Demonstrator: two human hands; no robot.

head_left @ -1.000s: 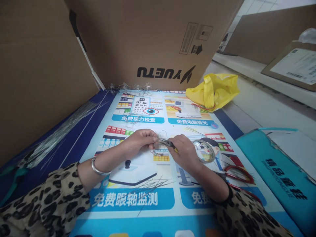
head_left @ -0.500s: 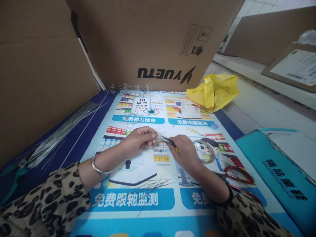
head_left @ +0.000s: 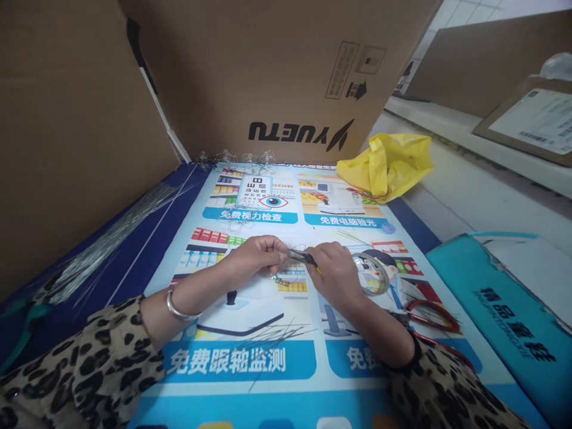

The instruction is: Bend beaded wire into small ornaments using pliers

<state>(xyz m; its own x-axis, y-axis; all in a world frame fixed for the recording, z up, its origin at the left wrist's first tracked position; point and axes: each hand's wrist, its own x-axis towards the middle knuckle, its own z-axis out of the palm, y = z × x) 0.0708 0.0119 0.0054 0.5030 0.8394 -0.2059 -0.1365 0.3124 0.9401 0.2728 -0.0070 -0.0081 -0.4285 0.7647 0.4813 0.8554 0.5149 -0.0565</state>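
Note:
My left hand (head_left: 258, 255) is pinched shut on a small bead-and-wire piece (head_left: 284, 275) that hangs just below the fingertips. My right hand (head_left: 336, 273) is closed round small pliers (head_left: 304, 257), whose dark jaws point left and meet the thin wire at my left fingertips. Both hands hover over the middle of a printed blue poster (head_left: 241, 360) that covers the work surface. A silver bangle (head_left: 173, 304) sits on my left wrist.
Loose thin wires (head_left: 272, 336) lie on the poster near me. A bundle of long wires (head_left: 107, 238) lies left. A clear round container (head_left: 373, 273) and red-handled scissors (head_left: 431, 316) sit right of my right hand. Cardboard walls (head_left: 268, 71) stand behind and left; a yellow bag (head_left: 386, 161) lies at back right.
The pliers' jaws and wire have shifted slightly at my left fingertips, and the wire loop above them looks flatter. Both hands stay in the same place.

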